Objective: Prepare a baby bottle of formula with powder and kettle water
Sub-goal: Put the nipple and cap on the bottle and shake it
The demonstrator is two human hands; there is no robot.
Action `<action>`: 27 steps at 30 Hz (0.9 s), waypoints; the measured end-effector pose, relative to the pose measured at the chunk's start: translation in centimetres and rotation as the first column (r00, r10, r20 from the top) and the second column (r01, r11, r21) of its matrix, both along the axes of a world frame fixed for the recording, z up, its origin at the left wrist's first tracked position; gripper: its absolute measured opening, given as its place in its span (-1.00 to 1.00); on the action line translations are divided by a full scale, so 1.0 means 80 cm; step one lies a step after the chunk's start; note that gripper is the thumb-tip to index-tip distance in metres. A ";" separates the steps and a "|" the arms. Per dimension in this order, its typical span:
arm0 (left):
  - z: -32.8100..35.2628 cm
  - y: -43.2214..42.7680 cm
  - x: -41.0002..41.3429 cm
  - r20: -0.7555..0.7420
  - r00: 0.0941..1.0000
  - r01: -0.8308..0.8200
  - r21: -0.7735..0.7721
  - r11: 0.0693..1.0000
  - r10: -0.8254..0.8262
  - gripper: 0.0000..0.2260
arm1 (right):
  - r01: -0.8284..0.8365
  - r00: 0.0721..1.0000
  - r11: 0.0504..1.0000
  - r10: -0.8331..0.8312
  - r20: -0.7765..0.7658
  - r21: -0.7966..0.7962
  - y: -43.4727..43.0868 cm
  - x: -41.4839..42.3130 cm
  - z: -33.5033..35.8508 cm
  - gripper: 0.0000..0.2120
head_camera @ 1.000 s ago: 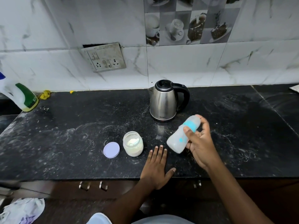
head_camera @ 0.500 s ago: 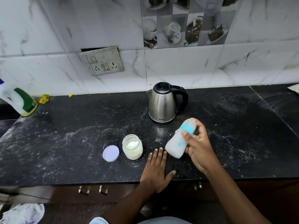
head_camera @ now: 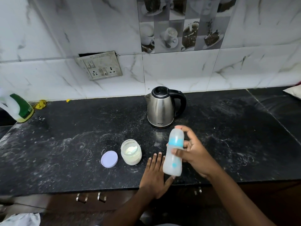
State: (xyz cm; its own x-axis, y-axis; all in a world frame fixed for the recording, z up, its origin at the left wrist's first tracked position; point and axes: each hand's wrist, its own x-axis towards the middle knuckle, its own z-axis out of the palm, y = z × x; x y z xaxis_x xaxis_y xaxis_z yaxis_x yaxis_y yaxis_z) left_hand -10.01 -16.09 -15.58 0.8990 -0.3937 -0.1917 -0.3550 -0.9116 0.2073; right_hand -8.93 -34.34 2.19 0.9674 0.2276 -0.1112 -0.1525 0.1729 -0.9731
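My right hand [head_camera: 194,153] grips a capped baby bottle [head_camera: 174,152] with a blue ring, held almost upright above the counter's front edge; its outline is blurred by motion. My left hand [head_camera: 154,176] lies flat on the black counter [head_camera: 65,144], fingers spread, just left of the bottle. An open glass jar of white powder [head_camera: 131,152] stands left of that hand. Its lilac lid [head_camera: 109,159] lies flat beside it. A steel kettle [head_camera: 160,109] with a black handle stands behind, lid down.
A tilted white and green bottle [head_camera: 17,107] stands at the far left by the counter's end. A socket plate [head_camera: 100,66] hangs on the tiled wall. Drawer handles [head_camera: 91,197] show below the counter edge. White cloth [head_camera: 293,92] lies at the far right.
The bottle in my right hand has swung from a slant to nearly upright and dropped lower. My left hand stays flat on the counter.
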 end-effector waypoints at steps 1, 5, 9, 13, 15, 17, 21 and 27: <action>0.002 -0.001 0.000 -0.004 1.000 -0.009 -0.005 1.000 0.009 -0.02 | 0.122 0.992 0.991 -0.122 -0.013 0.054 0.002 0.002 0.003 -0.31; 0.004 -0.002 -0.001 0.005 1.000 -0.012 -0.005 1.000 0.013 -0.03 | 0.183 0.983 0.981 -0.181 -0.041 0.070 0.002 0.006 0.004 -0.38; 0.002 -0.001 -0.001 0.012 1.000 -0.009 -0.004 1.000 0.009 -0.04 | 0.070 0.997 0.998 -0.070 0.015 0.003 -0.001 0.000 0.007 -0.32; 0.008 -0.002 -0.001 0.008 1.000 -0.006 0.003 1.000 0.006 -0.08 | 0.235 0.972 0.961 -0.230 -0.047 0.144 0.002 0.004 0.012 -0.38; 0.003 -0.001 -0.002 0.020 1.000 -0.005 -0.030 1.000 0.005 -0.08 | 0.060 0.998 0.998 -0.059 -0.032 0.032 -0.002 0.001 0.006 -0.34; -0.002 0.000 -0.003 0.023 1.000 -0.008 -0.016 1.000 0.008 -0.10 | 0.115 0.993 0.989 -0.112 -0.037 0.094 -0.004 0.000 0.011 -0.31; -0.002 -0.001 -0.002 0.039 0.999 -0.004 -0.040 0.999 0.006 -0.02 | 0.181 0.983 0.975 -0.177 -0.041 0.128 -0.006 0.000 0.014 -0.37; 0.004 -0.002 -0.002 0.031 0.999 -0.020 -0.040 0.999 0.021 0.01 | 0.231 0.973 0.964 -0.228 -0.038 0.132 -0.003 0.001 0.014 -0.33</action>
